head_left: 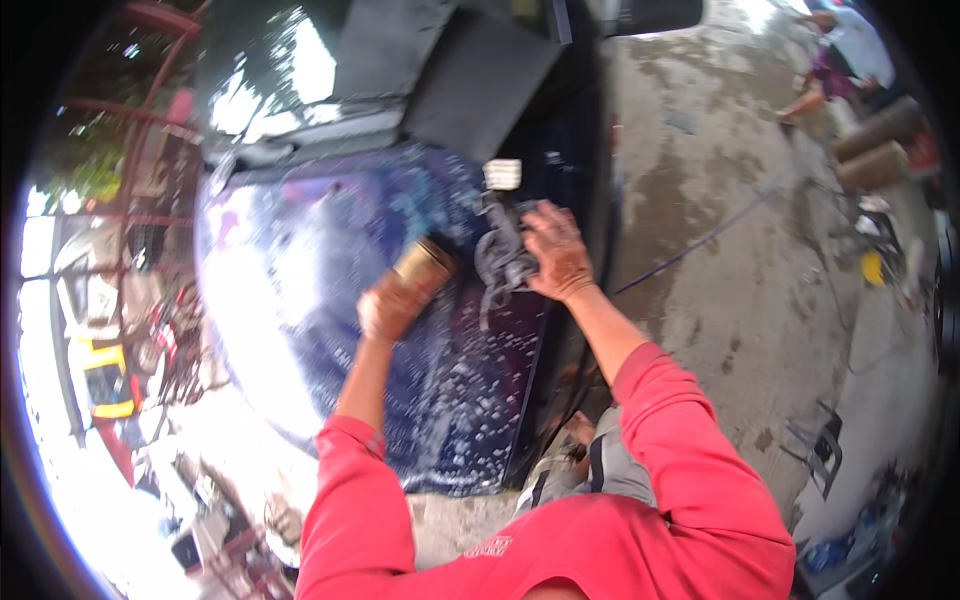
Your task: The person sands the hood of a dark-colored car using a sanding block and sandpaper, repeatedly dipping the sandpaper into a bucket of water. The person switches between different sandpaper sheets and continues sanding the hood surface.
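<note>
A car's dark blue hood (270, 250) lies before me, wet and spotted with whitish drops and smears. My left hand (388, 305) is closed around a tan sanding block (425, 262) over the middle of the hood; both are blurred by motion. Toward the hood's right edge, my right hand (556, 252) rests with its fingers spread, beside a crumpled grey cloth (500, 255) that its fingertips touch. Just past the cloth sits a small whitish block or pad (502, 174).
Dark flat panels (430, 70) cover part of the windshield. A side mirror (655, 15) juts out at the top. On the concrete floor (700, 230) at the right lies a blue hose (700, 240). Another person (850, 50) is at the far right, near brown rolls (880, 150).
</note>
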